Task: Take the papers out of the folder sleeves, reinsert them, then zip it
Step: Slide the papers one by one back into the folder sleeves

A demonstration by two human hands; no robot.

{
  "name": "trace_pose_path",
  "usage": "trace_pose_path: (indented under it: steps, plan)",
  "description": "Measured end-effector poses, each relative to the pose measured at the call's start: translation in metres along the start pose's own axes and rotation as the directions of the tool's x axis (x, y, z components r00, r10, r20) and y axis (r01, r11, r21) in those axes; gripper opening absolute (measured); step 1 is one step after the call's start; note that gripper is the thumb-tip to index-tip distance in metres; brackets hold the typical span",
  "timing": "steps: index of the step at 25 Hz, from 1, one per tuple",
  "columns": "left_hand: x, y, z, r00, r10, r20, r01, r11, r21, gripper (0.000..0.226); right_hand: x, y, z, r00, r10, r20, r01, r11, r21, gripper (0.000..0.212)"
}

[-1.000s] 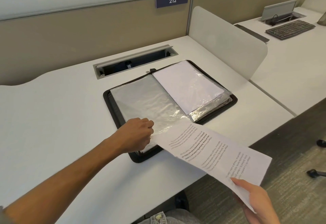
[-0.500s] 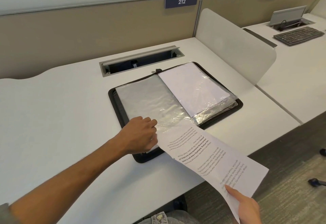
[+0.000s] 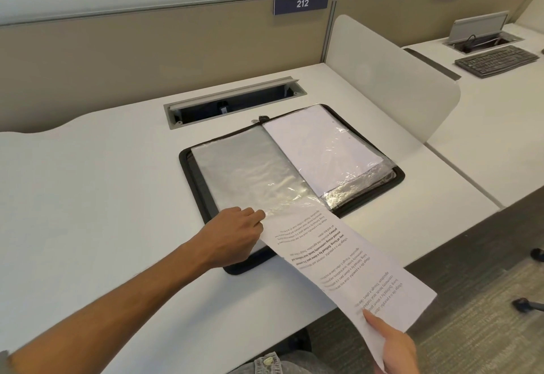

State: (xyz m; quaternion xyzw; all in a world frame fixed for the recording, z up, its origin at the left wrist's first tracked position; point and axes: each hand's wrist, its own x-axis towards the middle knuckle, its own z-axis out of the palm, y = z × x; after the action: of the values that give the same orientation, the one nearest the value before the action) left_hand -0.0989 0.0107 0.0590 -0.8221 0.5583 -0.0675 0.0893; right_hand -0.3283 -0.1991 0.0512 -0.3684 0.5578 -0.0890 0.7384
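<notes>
A black zip folder (image 3: 398,180) lies open on the white desk. Its left page is a clear plastic sleeve (image 3: 244,167), its right side a stack of sleeves with a white sheet (image 3: 321,144) on top. My left hand (image 3: 232,238) pinches the near edge of the left sleeve at its opening. A printed paper (image 3: 338,261) slants from that opening toward the lower right, off the desk's edge. My right hand (image 3: 394,350) grips the paper's near corner with the thumb on top.
A cable tray slot (image 3: 235,102) is set into the desk behind the folder. A white divider panel (image 3: 391,76) stands to the right. A keyboard (image 3: 497,60) sits on the neighbouring desk. Chair feet (image 3: 527,304) show on the floor at right.
The paper's far end now lies a little deeper at the sleeve's opening, and my right hand has moved left and closer to the desk. My left hand stays at the sleeve edge.
</notes>
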Motion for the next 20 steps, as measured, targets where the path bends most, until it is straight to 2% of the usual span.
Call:
trace_pose_path:
  steps: [4,9,12,14,16,18,20]
  plan:
    - [0.001,0.006,0.004,0.999,-0.007,-0.041,0.007,1.0,0.004,0.01,0.008,0.016,0.033,0.992,-0.083,0.099,0.089,0.994,-0.065,0.045]
    - [-0.001,0.009,0.003,0.99,-0.033,-0.14,0.031,0.999,-0.017,0.018,0.031,0.012,0.094,0.941,-0.137,0.309,0.185,0.974,-0.133,0.041]
    - [-0.004,0.011,-0.004,0.968,-0.122,-0.219,0.106,0.991,-0.083,0.039,0.044,0.003,0.131,0.904,-0.082,0.421,0.157,0.977,-0.147,0.031]
    - [-0.007,0.013,-0.008,0.925,-0.265,-0.274,0.227,0.96,-0.164,0.046,0.044,0.001,0.139,0.909,-0.018,0.417,0.112,0.973,-0.203,0.017]
    - [-0.012,0.015,-0.007,0.883,-0.365,-0.294,0.306,0.924,-0.23,0.031,0.042,0.007,0.132,0.936,-0.002,0.351,0.09,0.968,-0.235,0.017]
    - [-0.018,0.017,-0.002,0.868,-0.415,-0.272,0.347,0.9,-0.265,0.015,0.044,0.016,0.117,0.953,-0.029,0.303,0.106,0.965,-0.242,0.018]
    - [-0.021,0.021,0.005,0.867,-0.439,-0.234,0.372,0.884,-0.282,0.015,0.042,0.019,0.11,0.946,-0.067,0.316,0.15,0.958,-0.244,0.016]
